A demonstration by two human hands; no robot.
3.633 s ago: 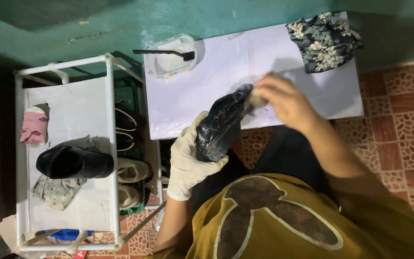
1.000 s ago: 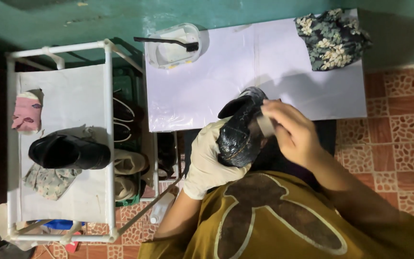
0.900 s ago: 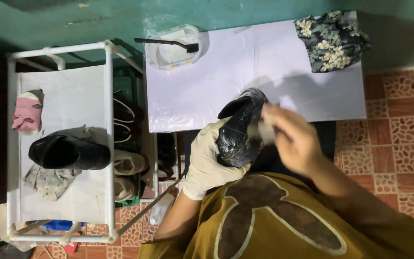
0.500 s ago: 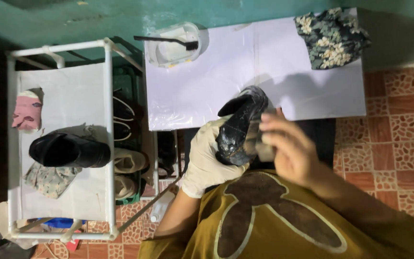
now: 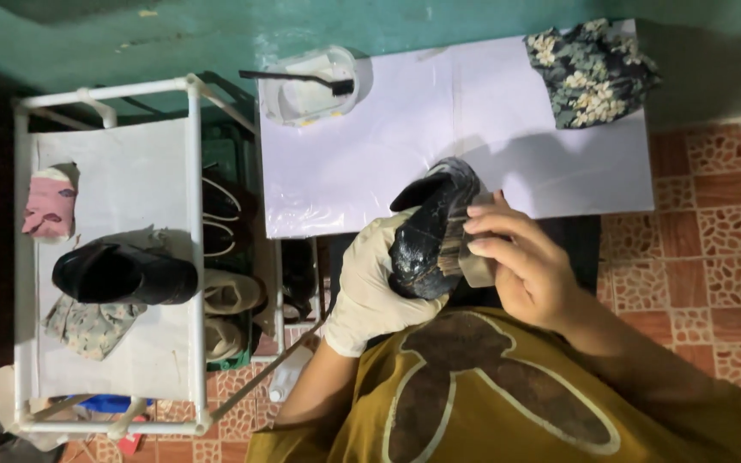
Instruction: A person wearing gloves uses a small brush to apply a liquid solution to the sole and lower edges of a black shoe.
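You are brushing the shoe [image 5: 429, 233], and by the look of it you are in the middle of the polishing step: the black leather is already glossy along the side facing you. The shoe is being held up in the air between your chest and the near edge of the white table [image 5: 362, 163], toe pointing away from you toward the table.

Your left hand [image 5: 369, 283], in a pale glove, is wrapping around the shoe's heel end from below and gripping it firmly, wrist bent upward. Your right hand [image 5: 521, 266] is bare and is closing its fingers on a brush [image 5: 465, 253], bristles pressing against the shoe's right side; the forearm is coming in from the lower right.

The next stroke seems to call for a steady left-hand grip while the brush is sweeping along the upper, and probably for turning the shoe to reach unbrushed parts.

A second black shoe [image 5: 122, 274] is sitting on the white rack [image 5: 190, 257] to your left, well apart.
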